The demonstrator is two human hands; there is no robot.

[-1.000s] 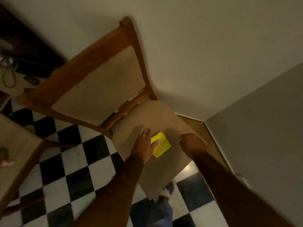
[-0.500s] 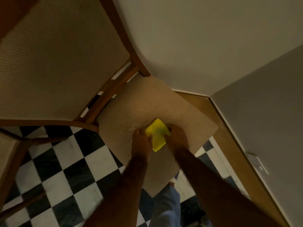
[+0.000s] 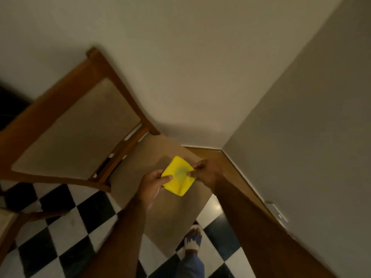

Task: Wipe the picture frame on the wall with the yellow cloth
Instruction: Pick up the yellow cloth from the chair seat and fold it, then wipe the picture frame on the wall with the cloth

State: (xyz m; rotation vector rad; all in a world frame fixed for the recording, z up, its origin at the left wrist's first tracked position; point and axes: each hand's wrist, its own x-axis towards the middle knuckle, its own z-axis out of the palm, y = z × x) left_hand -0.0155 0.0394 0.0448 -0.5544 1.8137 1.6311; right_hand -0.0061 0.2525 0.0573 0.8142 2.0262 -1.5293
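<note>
The yellow cloth (image 3: 179,176) is folded into a small square and held up above the chair seat. My left hand (image 3: 153,183) pinches its left edge with thumb on top. My right hand (image 3: 206,172) pinches its right edge. A faint grey smudge shows in the cloth's middle. No picture frame is in view; only bare wall shows above.
A wooden chair (image 3: 66,127) with beige padded back and seat (image 3: 160,207) stands against the wall in a corner. The floor (image 3: 60,227) is black-and-white checkered tile. A wooden skirting board (image 3: 241,177) runs along the right wall. My sandalled foot (image 3: 192,239) is below the seat.
Both hands lifted the yellow cloth off the chair seat and now hold it between them. The view has pulled back and up from the chair.
</note>
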